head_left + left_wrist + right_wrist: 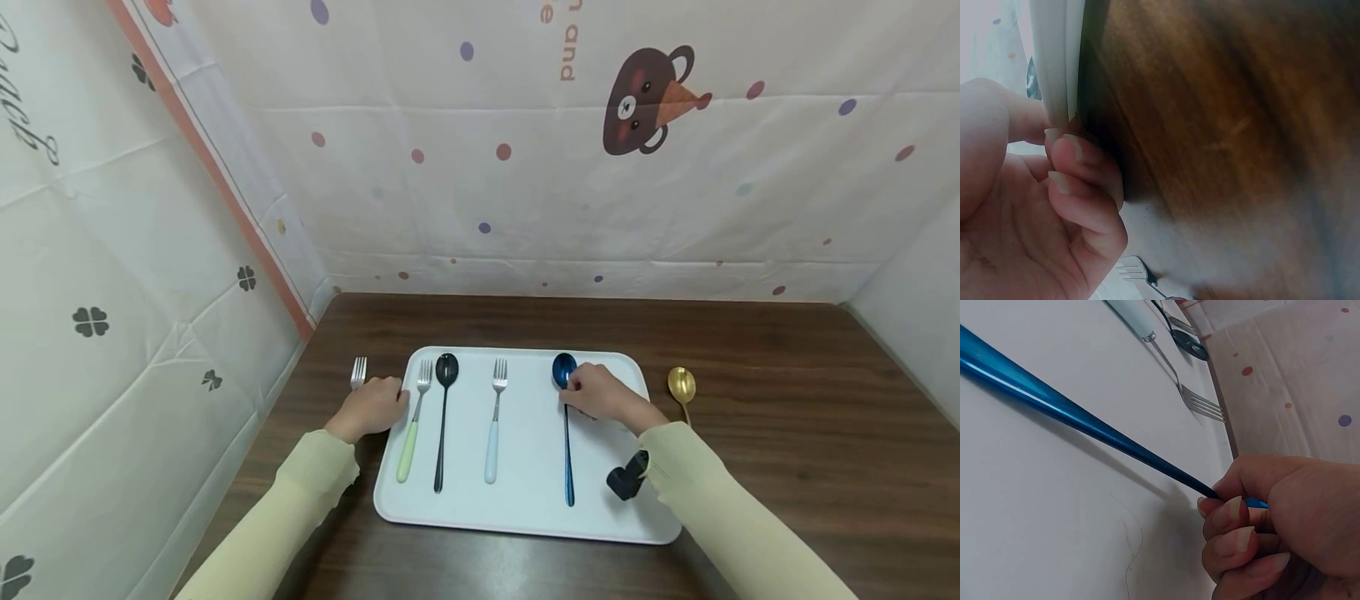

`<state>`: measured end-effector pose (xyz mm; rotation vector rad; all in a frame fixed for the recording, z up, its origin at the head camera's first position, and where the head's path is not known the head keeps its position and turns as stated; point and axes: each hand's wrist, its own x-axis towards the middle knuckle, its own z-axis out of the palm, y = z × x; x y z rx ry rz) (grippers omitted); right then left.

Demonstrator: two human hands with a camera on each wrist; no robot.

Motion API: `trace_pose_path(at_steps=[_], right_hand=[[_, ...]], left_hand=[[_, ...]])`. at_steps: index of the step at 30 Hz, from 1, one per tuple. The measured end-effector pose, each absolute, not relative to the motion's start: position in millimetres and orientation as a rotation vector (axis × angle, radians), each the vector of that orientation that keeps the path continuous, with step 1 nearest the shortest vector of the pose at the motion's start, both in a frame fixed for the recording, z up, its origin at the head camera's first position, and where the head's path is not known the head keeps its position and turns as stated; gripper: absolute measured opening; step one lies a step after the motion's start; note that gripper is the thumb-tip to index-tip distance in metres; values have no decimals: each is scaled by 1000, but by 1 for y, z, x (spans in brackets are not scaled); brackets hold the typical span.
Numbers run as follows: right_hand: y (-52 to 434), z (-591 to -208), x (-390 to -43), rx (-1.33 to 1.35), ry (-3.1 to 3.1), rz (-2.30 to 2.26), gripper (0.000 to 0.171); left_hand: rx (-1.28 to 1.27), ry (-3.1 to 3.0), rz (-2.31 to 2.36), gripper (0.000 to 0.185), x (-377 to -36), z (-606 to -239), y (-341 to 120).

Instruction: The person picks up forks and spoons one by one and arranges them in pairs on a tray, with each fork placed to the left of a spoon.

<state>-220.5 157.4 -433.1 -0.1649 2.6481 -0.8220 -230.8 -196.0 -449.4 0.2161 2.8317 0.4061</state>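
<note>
A white tray (525, 517) lies on the table, and my left hand (377, 407) grips its left edge. In the left wrist view the thumb and curled fingertips (1079, 150) meet at the tray's rim (1057, 56). Over the tray's right part, my right hand (600, 392) pinches a blue spoon (567, 458) at its neck, thumb against fingers (1229, 515). The spoon's handle (1085, 422) slants over the white surface and casts a shadow. Left of it on the tray are a light-blue-handled fork (492, 450), a black spoon (440, 433) and a green-handled fork (407, 450).
Off the tray's right side, a gold spoon (682, 387) lies on the brown wooden table (810, 450), partly hidden by the right sleeve. Another fork (358, 372) lies beyond the left hand, its lower part hidden. Printed cloth (420, 200) hangs behind the table.
</note>
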Motion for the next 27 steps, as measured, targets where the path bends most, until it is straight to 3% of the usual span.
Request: trace_pose_path(at_steps=[27], right_hand=[[111,-438,-231,-119,2673,-761,32]], left_hand=[[236,2848,423,29,-229,-449,-196]])
